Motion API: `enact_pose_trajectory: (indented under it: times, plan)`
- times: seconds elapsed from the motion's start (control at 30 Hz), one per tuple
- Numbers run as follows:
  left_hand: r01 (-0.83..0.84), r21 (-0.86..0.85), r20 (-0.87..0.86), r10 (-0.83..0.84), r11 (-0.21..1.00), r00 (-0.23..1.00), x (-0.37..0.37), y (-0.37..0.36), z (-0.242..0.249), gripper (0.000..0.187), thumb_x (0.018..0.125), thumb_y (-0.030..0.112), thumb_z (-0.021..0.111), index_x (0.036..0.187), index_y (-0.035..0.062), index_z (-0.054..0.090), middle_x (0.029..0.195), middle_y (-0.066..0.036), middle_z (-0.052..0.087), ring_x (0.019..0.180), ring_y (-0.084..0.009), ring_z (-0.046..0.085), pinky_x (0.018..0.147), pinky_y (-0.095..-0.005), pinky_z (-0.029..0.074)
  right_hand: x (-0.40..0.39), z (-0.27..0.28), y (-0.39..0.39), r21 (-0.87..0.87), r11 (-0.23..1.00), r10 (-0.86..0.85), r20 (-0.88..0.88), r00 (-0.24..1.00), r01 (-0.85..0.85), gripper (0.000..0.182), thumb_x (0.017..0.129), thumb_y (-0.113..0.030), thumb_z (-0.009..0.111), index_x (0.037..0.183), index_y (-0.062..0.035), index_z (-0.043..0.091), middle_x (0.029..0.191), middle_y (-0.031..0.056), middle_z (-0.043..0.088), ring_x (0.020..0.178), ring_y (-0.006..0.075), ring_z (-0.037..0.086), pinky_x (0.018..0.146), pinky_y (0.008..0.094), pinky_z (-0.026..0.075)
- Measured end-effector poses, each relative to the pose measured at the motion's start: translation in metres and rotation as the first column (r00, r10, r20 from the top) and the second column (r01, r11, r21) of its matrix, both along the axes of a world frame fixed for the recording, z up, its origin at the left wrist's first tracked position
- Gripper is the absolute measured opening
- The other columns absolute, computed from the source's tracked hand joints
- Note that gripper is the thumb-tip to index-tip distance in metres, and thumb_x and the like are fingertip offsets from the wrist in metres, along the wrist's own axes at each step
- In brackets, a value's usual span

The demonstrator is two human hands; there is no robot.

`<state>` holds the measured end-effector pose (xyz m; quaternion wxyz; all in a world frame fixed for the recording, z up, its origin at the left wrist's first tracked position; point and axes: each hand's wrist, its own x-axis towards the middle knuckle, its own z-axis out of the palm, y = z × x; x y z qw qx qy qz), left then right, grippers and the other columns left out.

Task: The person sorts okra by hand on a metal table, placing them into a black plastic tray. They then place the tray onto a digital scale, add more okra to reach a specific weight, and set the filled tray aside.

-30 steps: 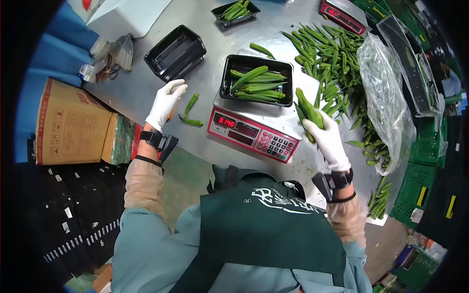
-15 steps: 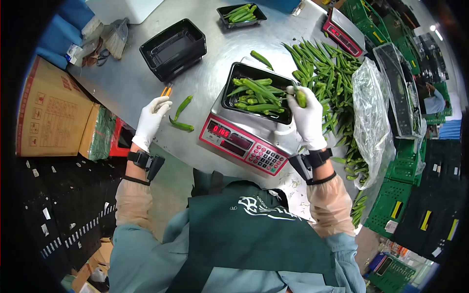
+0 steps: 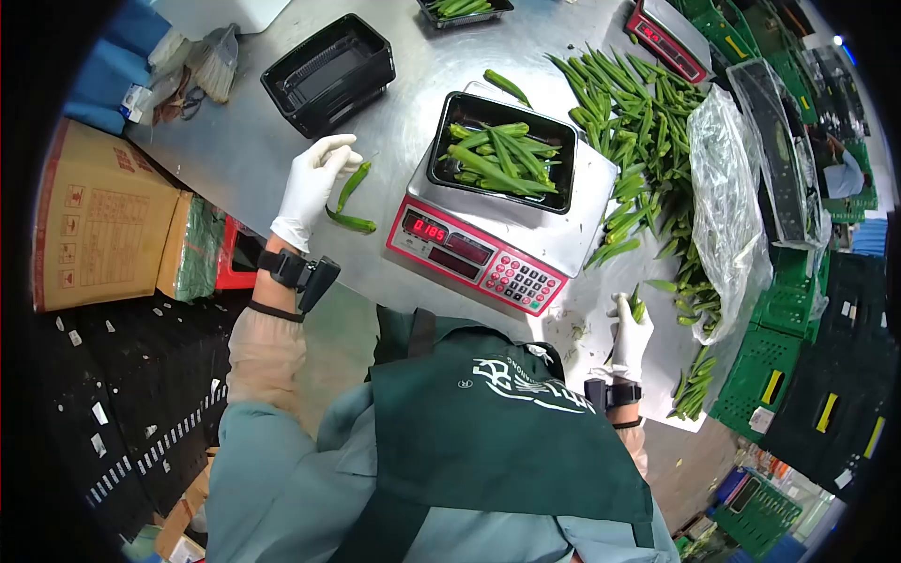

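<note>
My gloved left hand (image 3: pixel 312 192) hovers over the metal table with curled fingers; what they hold, if anything, is hidden. Close to its fingertips lie two loose okra pods (image 3: pixel 351 202). On the red digital scale (image 3: pixel 474 258), whose display reads 0.185, stands a black plastic tray (image 3: pixel 437 172) partly filled with okra (image 3: pixel 502 158). My gloved right hand (image 3: pixel 633 345) is low at the right, near the table's front edge, closed on an okra pod (image 3: pixel 637 306).
A large okra pile (image 3: pixel 648 131) spreads along the right beside a clear plastic bag (image 3: pixel 721 216). Stacked black trays (image 3: pixel 328 75) stand at the back left. A second scale (image 3: pixel 668 42) and another okra tray (image 3: pixel 465 11) are farther back. Green crates (image 3: pixel 779 300) line the right side.
My right hand has moved from the tray toward the table's front right. My left hand has shifted up and right; the orange sticks beside it no longer show. The reading rose to 0.185.
</note>
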<state>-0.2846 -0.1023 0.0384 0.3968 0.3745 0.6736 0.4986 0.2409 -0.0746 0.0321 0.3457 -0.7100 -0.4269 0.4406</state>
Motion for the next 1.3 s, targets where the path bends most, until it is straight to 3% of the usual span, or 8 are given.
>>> enact_pose_trajectory:
  times: [0.2, 0.37, 0.6, 0.8, 0.9, 0.97, 1.1, 1.3]
  plan:
    - [0.068, 0.028, 0.067, -0.069, 0.997, 0.995, 0.033, 0.034, 0.01, 0.026, 0.097, 0.018, 0.057, 0.115, 0.0011, 0.065, 0.084, -0.002, 0.067, 0.077, -0.0082, 0.061, 0.073, -0.024, 0.049, -0.016, -0.015, -0.025, -0.031, 0.998, -0.051, 0.029, 0.998, 0.052, 0.016, 0.093, -0.018, 0.065, 0.101, -0.0048, 0.07, 0.07, 0.0014, 0.063, 0.047, 0.0012, 0.039, 0.044, 0.0187, 0.028]
    - [0.224, -0.148, 0.008, -0.226, 0.963, 0.974, 0.067, 0.058, 0.012, 0.03, 0.094, 0.025, 0.062, 0.107, -0.0017, 0.066, 0.074, -0.005, 0.067, 0.064, -0.0102, 0.062, 0.06, -0.025, 0.05, -0.025, -0.013, -0.017, -0.022, 1.0, 0.014, -0.024, 1.0, -0.015, 0.017, 0.094, -0.017, 0.062, 0.101, -0.0044, 0.07, 0.07, -0.0011, 0.063, 0.05, 0.0008, 0.04, 0.048, 0.0183, 0.03]
    - [0.338, -0.352, 0.064, -0.338, 0.873, 0.939, 0.081, 0.07, 0.011, 0.029, 0.097, 0.024, 0.057, 0.111, -0.0007, 0.063, 0.086, -0.007, 0.07, 0.063, -0.0123, 0.068, 0.051, -0.021, 0.048, -0.03, -0.019, -0.011, -0.019, 0.999, 0.048, 0.01, 0.999, -0.048, 0.017, 0.094, -0.017, 0.063, 0.1, -0.0039, 0.07, 0.071, -0.0019, 0.062, 0.053, 0.0014, 0.042, 0.049, 0.0193, 0.031]
    - [0.253, -0.337, 0.15, -0.214, 0.907, 0.965, 0.076, 0.09, 0.017, 0.026, 0.099, 0.018, 0.048, 0.103, -0.0032, 0.063, 0.086, -0.009, 0.069, 0.063, -0.0166, 0.07, 0.047, -0.0223, 0.05, -0.038, -0.007, -0.004, -0.108, 0.994, -0.015, -0.049, 0.999, 0.01, 0.015, 0.093, -0.014, 0.063, 0.097, -0.0007, 0.069, 0.072, -0.0006, 0.061, 0.057, 0.0044, 0.05, 0.054, 0.0206, 0.039]
    - [0.24, -0.274, 0.168, -0.199, 0.931, 0.965, 0.053, 0.125, 0.018, 0.026, 0.099, 0.018, 0.047, 0.103, -0.0024, 0.063, 0.084, -0.011, 0.07, 0.063, -0.017, 0.071, 0.047, -0.0231, 0.05, -0.033, -0.017, 0.002, -0.112, 0.993, 0.032, 0.062, 0.998, -0.025, 0.015, 0.092, -0.013, 0.063, 0.096, -0.0002, 0.069, 0.072, -0.001, 0.061, 0.061, 0.0043, 0.049, 0.056, 0.0215, 0.038]
    - [0.216, -0.253, 0.137, -0.186, 0.943, 0.973, 0.036, 0.161, 0.006, 0.027, 0.099, 0.019, 0.047, 0.104, -0.001, 0.064, 0.077, -0.015, 0.072, 0.058, -0.0156, 0.069, 0.048, -0.0242, 0.051, -0.042, -0.005, 0.008, -0.124, 0.992, -0.015, -0.025, 1.0, 0.011, 0.014, 0.092, -0.013, 0.064, 0.092, 0.0, 0.068, 0.071, -0.0022, 0.06, 0.064, 0.0041, 0.048, 0.058, 0.0216, 0.037]
    - [-0.006, -0.294, 0.212, 0.071, 0.956, 0.975, 0.014, 0.237, -0.024, 0.023, 0.097, 0.016, 0.045, 0.106, 0.0004, 0.06, 0.081, -0.017, 0.072, 0.057, -0.0185, 0.069, 0.042, -0.0273, 0.052, -0.036, -0.029, 0.011, 0.03, 1.0, -0.002, 0.029, 1.0, 0.001, 0.016, 0.093, -0.013, 0.065, 0.089, 0.0021, 0.068, 0.068, -0.0019, 0.06, 0.059, 0.003, 0.047, 0.051, 0.0242, 0.036]
    - [-0.269, -0.345, 0.39, 0.398, 0.899, 0.83, -0.03, 0.344, -0.107, 0.03, 0.099, 0.018, 0.046, 0.115, -0.0065, 0.052, 0.096, -0.022, 0.071, 0.075, -0.0314, 0.072, 0.056, -0.0343, 0.059, -0.026, -0.035, 0.018, -0.142, 0.989, -0.031, 0.07, 0.997, 0.041, 0.015, 0.092, -0.009, 0.063, 0.096, 0.0049, 0.067, 0.077, 0.0018, 0.065, 0.067, 0.0076, 0.058, 0.061, 0.0241, 0.045]
